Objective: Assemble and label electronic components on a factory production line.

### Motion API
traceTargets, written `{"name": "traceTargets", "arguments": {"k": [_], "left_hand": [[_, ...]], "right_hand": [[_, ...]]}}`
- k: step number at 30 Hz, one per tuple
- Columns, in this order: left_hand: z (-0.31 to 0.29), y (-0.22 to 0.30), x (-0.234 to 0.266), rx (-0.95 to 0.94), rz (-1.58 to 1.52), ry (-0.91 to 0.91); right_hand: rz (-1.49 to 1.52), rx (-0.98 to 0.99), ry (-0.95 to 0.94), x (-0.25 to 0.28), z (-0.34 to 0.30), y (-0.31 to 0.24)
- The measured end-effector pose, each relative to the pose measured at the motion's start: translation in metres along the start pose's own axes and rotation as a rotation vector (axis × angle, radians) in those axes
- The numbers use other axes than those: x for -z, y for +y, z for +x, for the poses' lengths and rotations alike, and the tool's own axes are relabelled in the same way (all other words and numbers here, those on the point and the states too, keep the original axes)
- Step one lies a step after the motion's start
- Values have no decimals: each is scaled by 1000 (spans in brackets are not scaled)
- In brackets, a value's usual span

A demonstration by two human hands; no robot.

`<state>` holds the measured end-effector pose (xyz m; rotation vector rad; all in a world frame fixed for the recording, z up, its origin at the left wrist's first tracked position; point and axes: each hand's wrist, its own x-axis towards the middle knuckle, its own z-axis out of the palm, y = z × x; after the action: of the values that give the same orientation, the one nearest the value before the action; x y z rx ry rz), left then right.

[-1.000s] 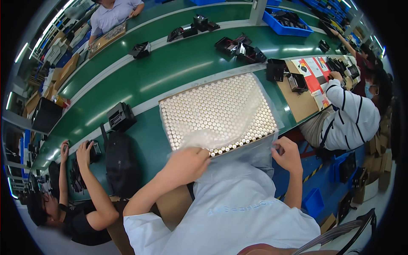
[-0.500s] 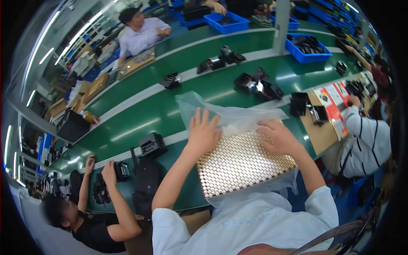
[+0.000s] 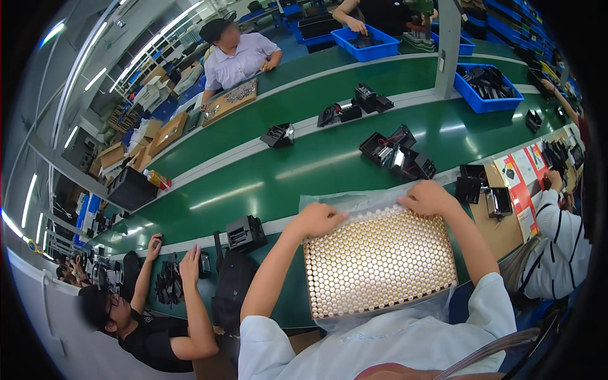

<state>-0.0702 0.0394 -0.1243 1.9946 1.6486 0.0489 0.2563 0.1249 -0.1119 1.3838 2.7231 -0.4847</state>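
Note:
In front of my chest lies a tightly packed block of small round metal cells, like batteries, their shiny ends facing up. A clear plastic bag surrounds it, bunched along the far edge and showing below the near edge. At the far left corner my left hand is closed, its fingers curled onto the plastic. My right hand is closed on the plastic at the far right part of the block, fingertips pointing inward. The fingertips of both hands are partly hidden by the film and the knuckles.
Black plastic housings lie on the green bench. A black bag and a black device are at my left, beside a co-worker. Cardboard and a striped-sleeved co-worker are at right. Blue bins stand farther back.
Both hands have gone from spread fingers to gripping the plastic at the block's far edge. The loose film there sits lower, and more of the cells show. The whole view has shifted slightly.

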Motion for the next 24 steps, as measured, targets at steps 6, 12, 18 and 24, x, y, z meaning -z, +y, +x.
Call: {"name": "traceTargets", "arguments": {"k": [6, 12, 18, 24], "left_hand": [[4, 6, -3, 7, 22, -44], [1, 8, 4, 33, -4, -74], [11, 20, 13, 57, 39, -252], [12, 18, 14, -11, 53, -412]], "right_hand": [[-102, 4, -146, 1, 17, 1], [-115, 59, -190, 4, 22, -3], [-142, 124, -249, 7, 22, 1], [-93, 142, -332, 12, 21, -1]]}}
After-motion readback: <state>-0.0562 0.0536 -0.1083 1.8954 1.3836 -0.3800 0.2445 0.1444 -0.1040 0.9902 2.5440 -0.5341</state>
